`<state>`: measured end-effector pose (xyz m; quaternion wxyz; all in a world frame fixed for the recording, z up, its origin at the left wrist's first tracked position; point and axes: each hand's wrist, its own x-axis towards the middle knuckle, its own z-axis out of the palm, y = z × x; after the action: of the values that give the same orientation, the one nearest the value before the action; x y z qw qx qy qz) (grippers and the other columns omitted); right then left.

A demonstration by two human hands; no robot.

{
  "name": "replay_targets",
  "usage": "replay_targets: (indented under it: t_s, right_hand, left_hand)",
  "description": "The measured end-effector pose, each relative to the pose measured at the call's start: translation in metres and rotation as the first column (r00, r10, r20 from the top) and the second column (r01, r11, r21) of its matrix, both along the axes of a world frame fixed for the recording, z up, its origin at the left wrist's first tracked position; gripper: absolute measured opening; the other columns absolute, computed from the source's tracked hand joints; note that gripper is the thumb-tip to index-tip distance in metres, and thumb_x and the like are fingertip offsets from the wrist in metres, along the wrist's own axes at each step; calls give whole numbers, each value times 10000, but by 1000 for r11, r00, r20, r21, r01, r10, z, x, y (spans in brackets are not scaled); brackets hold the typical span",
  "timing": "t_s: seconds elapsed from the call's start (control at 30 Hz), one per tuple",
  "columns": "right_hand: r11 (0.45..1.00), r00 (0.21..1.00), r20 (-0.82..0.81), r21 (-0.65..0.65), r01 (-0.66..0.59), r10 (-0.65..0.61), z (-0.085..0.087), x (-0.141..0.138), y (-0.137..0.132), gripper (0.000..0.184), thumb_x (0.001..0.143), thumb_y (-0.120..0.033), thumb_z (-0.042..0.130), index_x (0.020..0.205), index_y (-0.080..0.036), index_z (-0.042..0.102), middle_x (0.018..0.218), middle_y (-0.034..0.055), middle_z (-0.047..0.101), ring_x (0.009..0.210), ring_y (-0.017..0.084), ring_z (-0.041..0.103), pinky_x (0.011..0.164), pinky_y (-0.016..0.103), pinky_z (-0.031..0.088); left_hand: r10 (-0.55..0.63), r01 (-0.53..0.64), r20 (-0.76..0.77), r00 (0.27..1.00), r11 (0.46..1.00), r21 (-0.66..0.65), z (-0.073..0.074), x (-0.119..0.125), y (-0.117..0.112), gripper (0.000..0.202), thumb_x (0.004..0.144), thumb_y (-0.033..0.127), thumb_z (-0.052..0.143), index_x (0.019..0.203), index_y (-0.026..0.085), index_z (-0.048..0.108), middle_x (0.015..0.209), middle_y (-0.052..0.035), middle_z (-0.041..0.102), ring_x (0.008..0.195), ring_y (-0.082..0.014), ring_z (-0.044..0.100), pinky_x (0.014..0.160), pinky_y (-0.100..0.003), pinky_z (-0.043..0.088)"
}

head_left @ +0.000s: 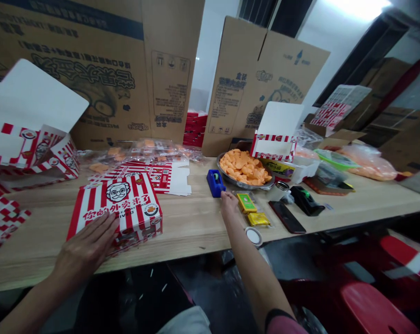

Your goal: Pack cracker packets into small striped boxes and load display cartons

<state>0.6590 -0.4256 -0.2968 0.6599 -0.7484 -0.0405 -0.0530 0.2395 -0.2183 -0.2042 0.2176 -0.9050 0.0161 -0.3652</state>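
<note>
My left hand (88,246) lies flat with fingers stretched out on the near left corner of a closed red-and-white striped food box (121,206) on the wooden table (192,222). My right hand (229,204) reaches forward to a small blue tape dispenser (215,182); its fingertips touch or nearly touch the dispenser's near end, and the fingers are mostly hidden behind the back of the hand. Just right of that hand lie two small yellow-green packets (251,208).
A metal bowl of orange chips (245,169) sits behind the dispenser, with an open striped box (276,134) beside it. Flat striped cartons (164,176), bags of snacks, a dark phone (287,216), a black dispenser (305,200) and big cardboard cartons (92,69) crowd the table. Red stools (370,306) stand below.
</note>
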Motion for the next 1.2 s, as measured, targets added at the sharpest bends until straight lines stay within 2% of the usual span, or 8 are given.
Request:
replay_targets:
  t_s: [0.27,0.43,0.47,0.57,0.7,0.9,1.1,1.2]
  right_hand:
    - [999,998,44,-28,36,-34,8,-21,-11,300,858,-335,584,632,-153,506,608,-35,497,604,115,500,632,275,441]
    - [906,885,195,-83,-414,422,66,-86,12,280,743,-423,643,652,-165,582,656,2,555,687,163,531,667,296,437]
    - [811,774,243,-136,-569,584,84,-106,21,270,724,-415,677,648,-168,598,698,14,584,720,168,549,685,293,446]
    - [250,0,389,-591,-767,921,138,-169,53,216,900,-321,536,768,-179,631,866,60,607,828,174,552,744,305,454]
    - [97,-463,201,-966,-239,863,174,-231,92,165,908,-209,524,799,-172,642,896,73,577,840,186,510,758,320,441]
    - [44,-420,-36,-983,179,907,171,-257,114,226,917,-144,440,933,-90,659,997,138,604,953,254,506,814,394,392]
    - [-39,-296,-79,-990,136,952,183,-252,129,141,834,-237,601,882,-106,628,968,135,607,948,259,522,819,361,364]
    - [-124,-267,-119,-992,-4,956,183,-236,149,433,718,-407,754,968,-120,548,976,108,587,857,226,517,731,310,377]
  left_hand:
    - [24,-25,-14,1000,995,-95,-1,2,-9,338,863,109,525,1193,102,597,1165,-159,667,1136,-271,607,975,-396,507]
    - [77,-88,-92,993,989,-121,0,2,-11,324,834,95,495,1133,64,615,1180,-178,656,1156,-266,594,988,-398,509]
    - [76,-90,-109,991,987,-131,1,2,-11,341,819,94,505,1142,57,608,1185,-184,651,1160,-267,591,992,-399,507]
    - [93,-113,-142,985,984,-141,1,1,-12,389,771,86,535,1154,47,595,1194,-187,645,1152,-274,596,991,-402,507]
    - [108,-129,-133,985,979,-160,2,1,-14,385,776,81,521,1153,49,591,1194,-189,645,1151,-268,600,982,-401,510]
    - [110,-142,-156,982,967,-210,4,4,-16,250,802,65,496,1007,73,639,1161,-180,661,1141,-246,607,1024,-372,479]
    - [118,-147,-149,982,970,-196,-2,2,-15,347,827,108,507,1157,39,592,1204,-207,635,1178,-275,581,1025,-407,473]
    - [106,-123,-89,990,968,-218,2,4,-19,294,881,195,507,1108,41,614,1144,-200,662,1122,-272,613,986,-404,497]
